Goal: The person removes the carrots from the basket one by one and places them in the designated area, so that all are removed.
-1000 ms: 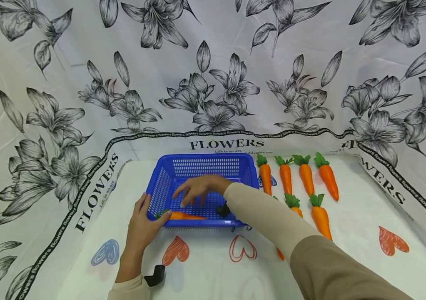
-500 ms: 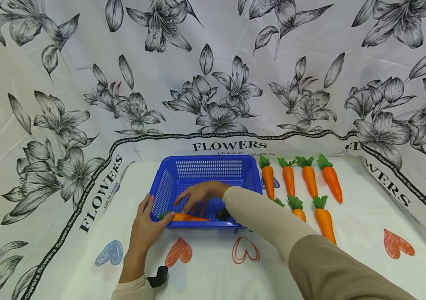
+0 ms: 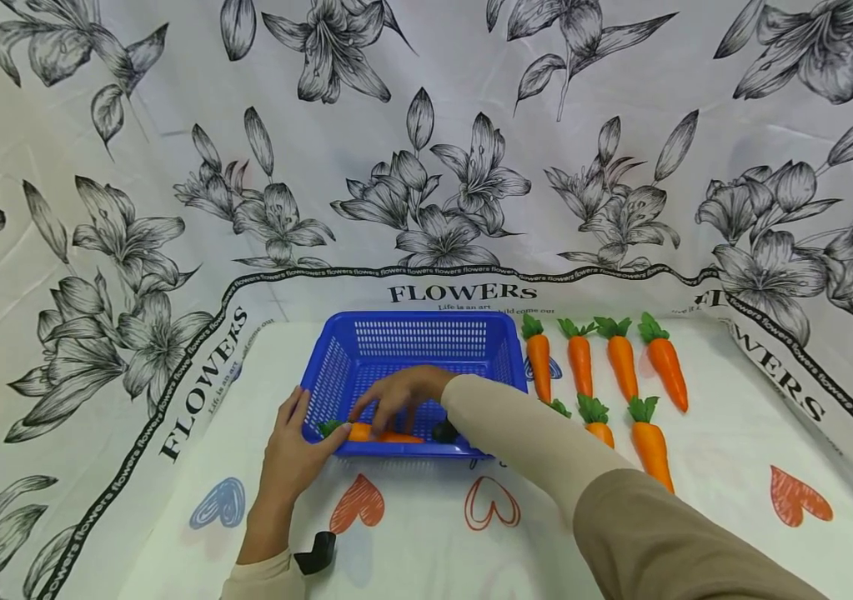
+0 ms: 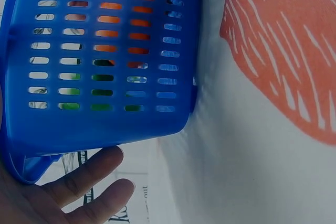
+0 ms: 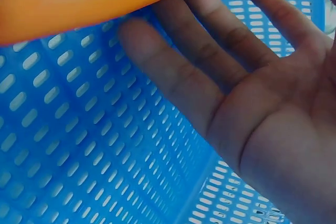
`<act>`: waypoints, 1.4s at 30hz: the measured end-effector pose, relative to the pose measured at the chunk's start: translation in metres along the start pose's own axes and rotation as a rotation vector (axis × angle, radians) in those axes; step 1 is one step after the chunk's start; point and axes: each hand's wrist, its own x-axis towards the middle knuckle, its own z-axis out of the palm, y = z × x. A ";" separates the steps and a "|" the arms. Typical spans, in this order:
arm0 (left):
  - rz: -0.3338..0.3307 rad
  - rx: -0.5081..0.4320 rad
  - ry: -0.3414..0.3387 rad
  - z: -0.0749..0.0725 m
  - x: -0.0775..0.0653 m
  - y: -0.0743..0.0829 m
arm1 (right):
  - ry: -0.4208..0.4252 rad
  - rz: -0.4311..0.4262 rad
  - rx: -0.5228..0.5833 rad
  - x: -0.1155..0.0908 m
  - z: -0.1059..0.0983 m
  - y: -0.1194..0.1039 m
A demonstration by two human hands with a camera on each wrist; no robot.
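Note:
A blue slotted plastic basket (image 3: 426, 317) stands in the middle of the table. My left hand (image 3: 293, 457) holds its near-left corner, thumb over the rim and fingers along the outer side wall (image 4: 100, 129). Inside, an orange carrot (image 3: 402, 437) with green leaves lies along the front wall. My right hand (image 3: 402, 393) reaches down into the basket and grips this carrot from above. The right wrist view has the fingers (image 5: 184, 72) passing behind the carrot (image 5: 89, 1); the thumb is mostly hidden there.
Right of the basket, several carrots (image 3: 621, 362) lie in rows, leaves toward the back; my right sleeve (image 3: 531, 442) covers part of the front row. A white cloth (image 3: 426, 558) with printed hearts covers the table. Flower-printed fabric (image 3: 441, 183) stands behind and at the sides.
My right hand has come down and closer to the near wall, its fingers now at the carrot. My left hand has stayed at the basket's corner. The head view has shifted slightly.

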 end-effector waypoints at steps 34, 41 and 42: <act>-0.020 -0.004 -0.030 -0.002 -0.001 0.003 | 0.026 -0.022 -0.001 -0.009 -0.001 0.001; -0.011 -0.001 -0.024 -0.001 0.000 0.002 | 0.068 -0.044 0.013 -0.013 -0.004 0.002; -0.010 -0.001 -0.021 -0.001 0.000 0.002 | 0.075 -0.049 0.024 -0.013 -0.006 0.003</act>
